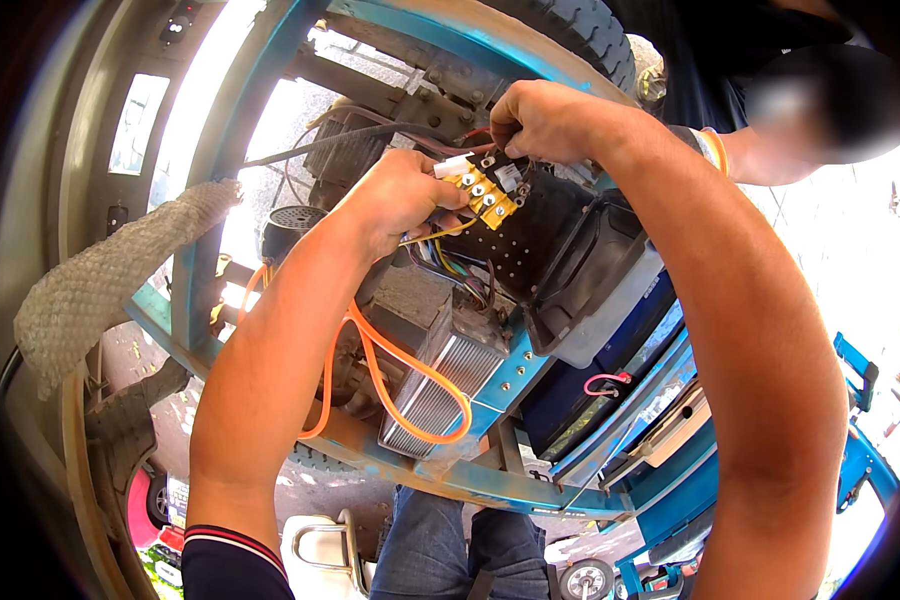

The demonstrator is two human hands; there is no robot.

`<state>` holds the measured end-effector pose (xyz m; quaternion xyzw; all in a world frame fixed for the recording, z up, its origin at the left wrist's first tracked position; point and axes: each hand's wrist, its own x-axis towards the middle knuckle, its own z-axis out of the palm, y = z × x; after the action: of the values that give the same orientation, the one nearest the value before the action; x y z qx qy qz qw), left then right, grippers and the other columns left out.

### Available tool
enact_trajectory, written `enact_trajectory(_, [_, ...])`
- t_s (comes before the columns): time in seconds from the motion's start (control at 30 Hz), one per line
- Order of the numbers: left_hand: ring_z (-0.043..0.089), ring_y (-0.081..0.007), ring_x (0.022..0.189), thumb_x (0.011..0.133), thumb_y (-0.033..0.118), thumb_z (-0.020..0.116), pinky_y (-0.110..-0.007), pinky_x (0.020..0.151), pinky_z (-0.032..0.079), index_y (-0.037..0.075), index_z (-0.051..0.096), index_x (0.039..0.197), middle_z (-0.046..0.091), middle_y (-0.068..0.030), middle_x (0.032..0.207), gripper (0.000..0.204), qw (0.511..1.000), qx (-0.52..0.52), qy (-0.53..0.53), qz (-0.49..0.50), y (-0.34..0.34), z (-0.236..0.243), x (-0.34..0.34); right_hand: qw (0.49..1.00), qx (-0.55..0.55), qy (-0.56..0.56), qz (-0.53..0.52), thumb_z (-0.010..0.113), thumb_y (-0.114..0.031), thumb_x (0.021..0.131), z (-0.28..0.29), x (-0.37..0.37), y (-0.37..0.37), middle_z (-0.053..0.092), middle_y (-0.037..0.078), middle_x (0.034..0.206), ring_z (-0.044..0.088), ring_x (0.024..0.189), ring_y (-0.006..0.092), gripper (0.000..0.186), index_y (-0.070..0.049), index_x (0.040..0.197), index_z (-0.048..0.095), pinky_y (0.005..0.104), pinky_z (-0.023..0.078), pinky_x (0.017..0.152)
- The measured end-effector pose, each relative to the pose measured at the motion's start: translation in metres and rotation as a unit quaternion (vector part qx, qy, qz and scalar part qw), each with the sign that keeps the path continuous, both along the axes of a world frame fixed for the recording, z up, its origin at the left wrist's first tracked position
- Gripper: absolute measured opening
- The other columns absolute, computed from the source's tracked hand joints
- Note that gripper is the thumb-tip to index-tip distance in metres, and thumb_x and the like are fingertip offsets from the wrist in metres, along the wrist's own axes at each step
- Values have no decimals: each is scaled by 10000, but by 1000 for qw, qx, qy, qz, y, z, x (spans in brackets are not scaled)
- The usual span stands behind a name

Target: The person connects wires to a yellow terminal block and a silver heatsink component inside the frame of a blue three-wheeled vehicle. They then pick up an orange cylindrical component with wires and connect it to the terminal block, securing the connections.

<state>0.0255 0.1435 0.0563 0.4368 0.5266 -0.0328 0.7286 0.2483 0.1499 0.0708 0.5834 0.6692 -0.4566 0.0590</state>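
Note:
My left hand is closed around the near side of a yellow terminal block with several round silver screws. A white sleeve-like piece lies along the block's left end, beside my fingers. At the block's far edge, my right hand is bent into a pinch; what sits between the fingertips is hidden. Dark and reddish cables run in from the left toward my fingers. Under the block hangs a bundle of coloured wires.
A blue metal frame surrounds the machinery. Below my hands are a finned metal box, a looped orange cable and a black tray. A padded wrapped tube stands at left. Another person is close by at upper right.

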Motion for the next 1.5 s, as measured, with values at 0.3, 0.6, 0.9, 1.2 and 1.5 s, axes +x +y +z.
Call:
enact_trajectory(0.3, [649, -120, 693, 883, 26, 689, -261, 486, 357, -42, 684, 1034, 707, -95, 871, 165, 1000, 1, 8, -4, -1, 0, 8, 1000, 17, -13, -9, 720, -22, 840, -1, -2, -1, 733, 103, 884, 698, 849, 232, 140, -28, 980, 707, 372, 542, 764])
enact_trajectory(0.6, [662, -128, 691, 883, 23, 696, -272, 521, 380, -29, 699, 1001, 715, -92, 864, 128, 1000, 2, 14, -19, -2, 2, 12, 999, 28, -22, -17, 734, -34, 829, 1, -4, -1, 706, 105, 877, 679, 869, 262, 138, -24, 949, 667, 391, 527, 768])
enact_trajectory(0.9, [701, -163, 657, 859, -22, 708, -269, 466, 451, -49, 675, 978, 712, -133, 839, 125, 1000, 20, -2, -6, -2, -3, 13, 999, 33, -32, 9, 742, -49, 827, 3, -8, -1, 710, 131, 902, 679, 901, 300, 135, -27, 938, 668, 404, 528, 787])
enact_trajectory(1.2, [682, -163, 690, 876, -44, 688, -272, 526, 489, -93, 609, 1202, 709, -139, 929, 339, 998, 30, -40, 23, -6, 13, 13, 998, 36, -50, 5, 770, -59, 804, 0, -8, -1, 722, 136, 916, 688, 917, 303, 164, -25, 947, 698, 400, 540, 797])
enact_trajectory(1.5, [669, -141, 719, 914, 6, 686, -254, 526, 482, -79, 630, 1213, 711, -112, 932, 316, 998, 26, -61, 19, -6, 12, 11, 999, 35, -34, -17, 754, -72, 772, -3, -3, -2, 733, 132, 887, 696, 879, 282, 167, -23, 930, 724, 393, 545, 773])
